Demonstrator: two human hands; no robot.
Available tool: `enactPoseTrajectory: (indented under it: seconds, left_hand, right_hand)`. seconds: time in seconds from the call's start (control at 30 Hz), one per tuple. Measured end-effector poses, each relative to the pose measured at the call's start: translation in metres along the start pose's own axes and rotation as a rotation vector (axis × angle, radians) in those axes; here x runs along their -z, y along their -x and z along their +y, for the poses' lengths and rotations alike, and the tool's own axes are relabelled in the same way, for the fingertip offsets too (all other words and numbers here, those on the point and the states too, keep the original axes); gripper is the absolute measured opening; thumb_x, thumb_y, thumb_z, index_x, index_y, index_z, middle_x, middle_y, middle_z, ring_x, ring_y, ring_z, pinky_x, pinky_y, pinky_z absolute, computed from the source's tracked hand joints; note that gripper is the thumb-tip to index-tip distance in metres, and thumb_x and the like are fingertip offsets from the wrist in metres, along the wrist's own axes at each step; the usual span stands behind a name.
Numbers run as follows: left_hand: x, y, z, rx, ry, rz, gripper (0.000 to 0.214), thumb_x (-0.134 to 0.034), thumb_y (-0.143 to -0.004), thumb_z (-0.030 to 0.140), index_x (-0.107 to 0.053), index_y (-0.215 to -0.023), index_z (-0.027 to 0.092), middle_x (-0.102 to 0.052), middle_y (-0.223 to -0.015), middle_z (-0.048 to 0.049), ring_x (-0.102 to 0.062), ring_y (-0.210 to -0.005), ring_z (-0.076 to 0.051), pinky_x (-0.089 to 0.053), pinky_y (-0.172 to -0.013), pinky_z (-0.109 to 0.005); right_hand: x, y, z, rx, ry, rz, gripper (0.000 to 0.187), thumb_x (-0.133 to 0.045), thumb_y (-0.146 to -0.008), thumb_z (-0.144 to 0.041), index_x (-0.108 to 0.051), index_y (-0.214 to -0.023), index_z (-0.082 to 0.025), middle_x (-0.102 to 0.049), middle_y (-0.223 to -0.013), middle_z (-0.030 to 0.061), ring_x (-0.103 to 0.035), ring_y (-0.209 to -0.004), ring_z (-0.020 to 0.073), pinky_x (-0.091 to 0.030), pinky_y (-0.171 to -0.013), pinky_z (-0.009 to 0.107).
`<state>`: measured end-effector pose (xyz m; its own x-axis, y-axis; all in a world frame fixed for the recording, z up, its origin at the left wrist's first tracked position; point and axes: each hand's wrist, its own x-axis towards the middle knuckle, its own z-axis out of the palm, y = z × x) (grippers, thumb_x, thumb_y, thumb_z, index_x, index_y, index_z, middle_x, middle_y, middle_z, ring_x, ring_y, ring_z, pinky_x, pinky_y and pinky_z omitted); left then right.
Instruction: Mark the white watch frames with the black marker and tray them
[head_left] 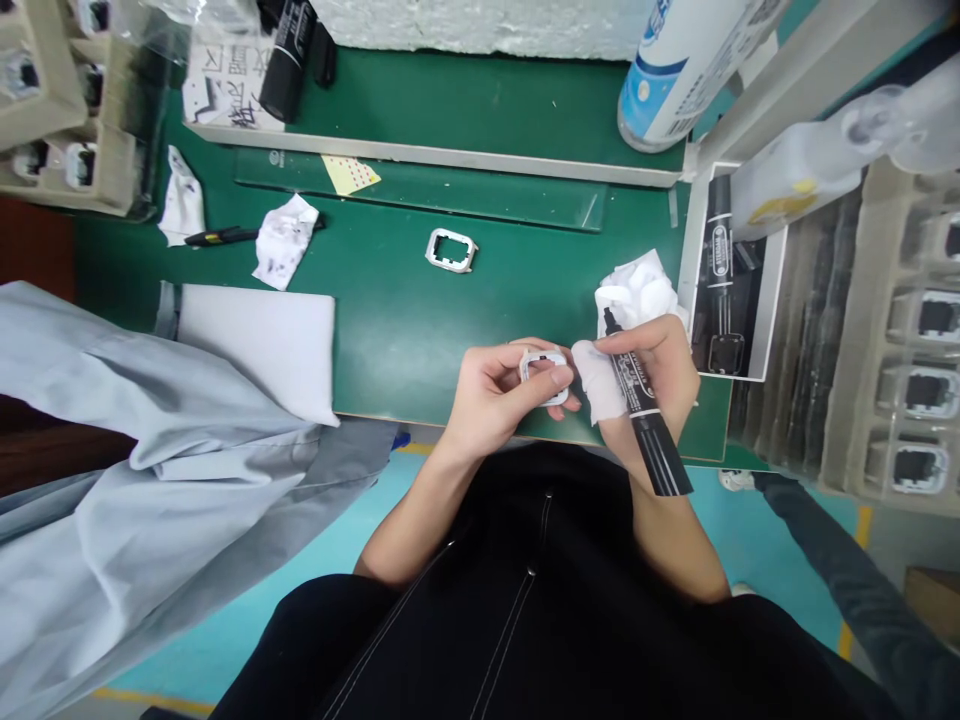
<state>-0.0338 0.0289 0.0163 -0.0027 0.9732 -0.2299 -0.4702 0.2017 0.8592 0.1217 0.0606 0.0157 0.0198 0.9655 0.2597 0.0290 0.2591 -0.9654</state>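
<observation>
My left hand (pixel 495 395) pinches a small white watch-case frame (pixel 529 368) between thumb and fingers, close to the table's front edge. Beside it, my right hand (pixel 664 370) is closed around a black marker pen (pixel 639 400), its dark tip pointing up and away from me. A white cloth or tissue (pixel 596 380) is also in that hand, over the fingertips and next to the frame. Farther up on the green table lies a second white frame (pixel 451 250). Crumpled white tissue (pixel 637 285) sits just beyond my right hand.
At right stand a white box (pixel 776 290) with markers, a plastic bottle (pixel 795 175) and stacked trays (pixel 847 330) of frames. More trays (pixel 71 150) are at upper left. Used wipes (pixel 285 240), a pen (pixel 221 237) and a white pad (pixel 255 345) lie left, near another person's grey sleeve (pixel 187 400).
</observation>
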Motion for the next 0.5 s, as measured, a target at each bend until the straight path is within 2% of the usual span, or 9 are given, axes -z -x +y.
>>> enactPoseTrajectory:
  seconds: [0.17,0.3,0.5]
  left_hand:
    - [-0.0001,-0.0005,0.0017,-0.002,-0.029,-0.025,0.040,-0.112,-0.083,0.053,-0.092,-0.084,0.018,-0.087,-0.103,-0.0101,-0.080,-0.062,-0.015,-0.071,-0.055,-0.026]
    - [0.0006,0.0001,0.0014,0.001,-0.048,-0.057,0.041,-0.109,-0.086,0.055,-0.092,-0.086,0.018,-0.088,-0.106,-0.0109,-0.080,-0.066,-0.015,-0.073,-0.059,-0.029]
    - [0.0018,-0.0012,0.0024,-0.059,-0.027,-0.124,0.028,-0.105,-0.095,0.044,-0.092,-0.087,0.020,-0.086,-0.103,-0.0077,-0.083,-0.074,-0.016,-0.075,-0.068,-0.028]
  right_hand:
    - [0.0058,0.0066,0.0090,-0.003,-0.001,-0.048,0.036,-0.107,-0.088,-0.040,-0.077,-0.108,-0.032,-0.075,-0.073,-0.0079,-0.062,-0.049,0.0126,-0.050,-0.044,0.025]
    - [0.0064,0.0089,0.0096,-0.022,0.002,-0.054,0.034,-0.104,-0.092,-0.043,-0.076,-0.111,-0.035,-0.076,-0.075,-0.0074,-0.065,-0.049,0.0149,-0.052,-0.041,0.028]
    - [0.0071,0.0102,0.0060,-0.029,0.000,-0.086,0.035,-0.103,-0.092,-0.042,-0.075,-0.112,-0.034,-0.073,-0.073,-0.0078,-0.066,-0.051,0.0136,-0.055,-0.043,0.026]
